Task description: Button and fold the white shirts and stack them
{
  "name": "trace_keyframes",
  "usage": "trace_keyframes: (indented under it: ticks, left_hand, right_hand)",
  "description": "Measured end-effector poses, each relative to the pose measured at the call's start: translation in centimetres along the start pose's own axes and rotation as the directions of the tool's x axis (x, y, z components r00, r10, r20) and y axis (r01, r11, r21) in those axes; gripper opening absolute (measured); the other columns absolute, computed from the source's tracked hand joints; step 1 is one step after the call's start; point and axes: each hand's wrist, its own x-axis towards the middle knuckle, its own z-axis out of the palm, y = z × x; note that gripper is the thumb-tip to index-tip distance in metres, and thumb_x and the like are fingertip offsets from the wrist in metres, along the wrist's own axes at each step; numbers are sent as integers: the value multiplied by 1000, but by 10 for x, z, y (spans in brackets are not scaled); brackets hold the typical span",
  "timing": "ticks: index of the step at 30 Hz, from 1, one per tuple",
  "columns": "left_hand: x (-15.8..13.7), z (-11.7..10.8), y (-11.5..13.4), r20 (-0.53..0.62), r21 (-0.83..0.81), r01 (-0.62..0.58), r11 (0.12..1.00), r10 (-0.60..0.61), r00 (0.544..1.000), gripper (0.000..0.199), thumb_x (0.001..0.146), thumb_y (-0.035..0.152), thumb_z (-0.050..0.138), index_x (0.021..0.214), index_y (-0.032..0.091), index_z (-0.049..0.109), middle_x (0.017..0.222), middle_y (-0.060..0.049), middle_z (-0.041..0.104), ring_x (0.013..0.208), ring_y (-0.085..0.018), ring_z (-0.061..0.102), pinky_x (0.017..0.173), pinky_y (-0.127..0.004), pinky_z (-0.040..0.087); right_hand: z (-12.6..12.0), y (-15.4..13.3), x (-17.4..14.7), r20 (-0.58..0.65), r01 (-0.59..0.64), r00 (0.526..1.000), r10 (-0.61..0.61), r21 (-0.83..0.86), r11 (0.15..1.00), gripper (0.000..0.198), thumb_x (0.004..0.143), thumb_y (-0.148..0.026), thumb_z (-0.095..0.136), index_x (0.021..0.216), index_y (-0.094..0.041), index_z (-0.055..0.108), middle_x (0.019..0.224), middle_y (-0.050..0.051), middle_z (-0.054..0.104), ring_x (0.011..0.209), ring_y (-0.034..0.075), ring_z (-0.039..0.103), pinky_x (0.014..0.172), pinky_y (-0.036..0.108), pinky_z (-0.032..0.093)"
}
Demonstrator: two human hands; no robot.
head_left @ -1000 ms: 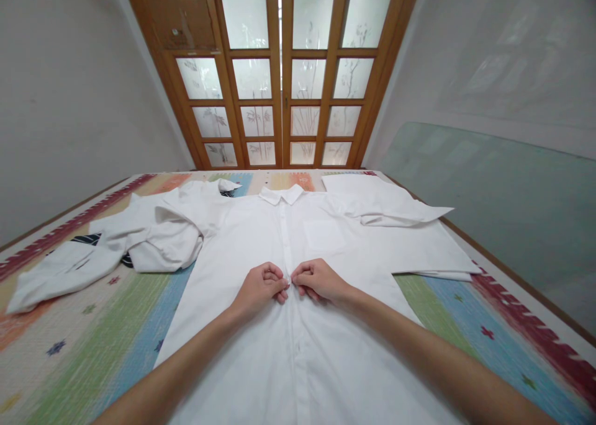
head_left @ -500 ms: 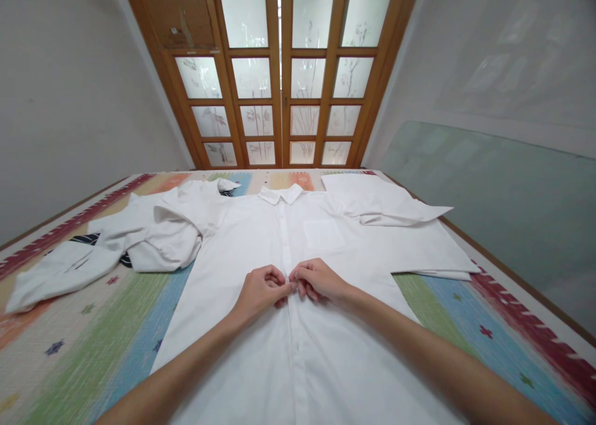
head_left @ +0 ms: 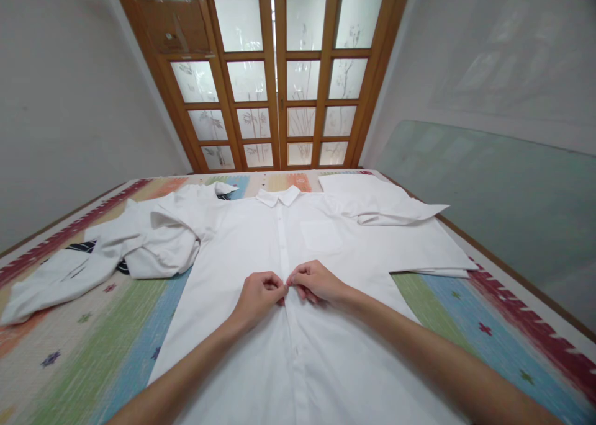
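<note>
A white collared shirt (head_left: 223, 245) lies front up and spread out before me, its collar (head_left: 278, 196) pointing away. A chest pocket (head_left: 321, 236) shows on its right half. Halfway down the button placket (head_left: 283, 242), my left hand (head_left: 263, 295) pinches the fabric edge with thumb and fingers. Close against it, fingertips nearly meeting, my right hand (head_left: 314, 282) is closed on the same spot of the placket. Any button between the fingertips is hidden. Below the hands the placket runs on toward me.
A crumpled white garment with black patterned parts (head_left: 153, 245) lies on the left. More folded white cloth (head_left: 372, 195) sits at the far right, by the shirt's sleeve. Underneath is a colourful striped cloth (head_left: 107, 326). A glass panel (head_left: 488, 183) leans along the right wall; wooden doors (head_left: 277, 121) stand beyond.
The view has shifted slightly. Both hands stay at the same part of the placket, with the fingertips drawn a little closer together.
</note>
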Motion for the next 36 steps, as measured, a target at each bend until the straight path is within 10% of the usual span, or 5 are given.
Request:
trace_keyframes:
  ticks: [17,36]
  left_hand:
    - [-1,0,-4,19,-25,-53,998,53,998,17,70,30,67,65,15,62,50,0,62,48,-12,58,50,-20,42]
    - [-4,4,-3,3,-137,151,979,-152,988,34,64,43,80,68,13,65,55,-5,67,51,-17,67,50,-23,54]
  right_hand:
    - [9,5,1,-99,-29,995,19,-93,995,8,72,-19,56,68,-15,62,44,-6,56,29,5,37,29,19,21]
    - [13,3,-1,-180,94,970,-163,-342,935,8,71,-13,55,65,-16,58,46,-6,54,45,9,46,49,20,34]
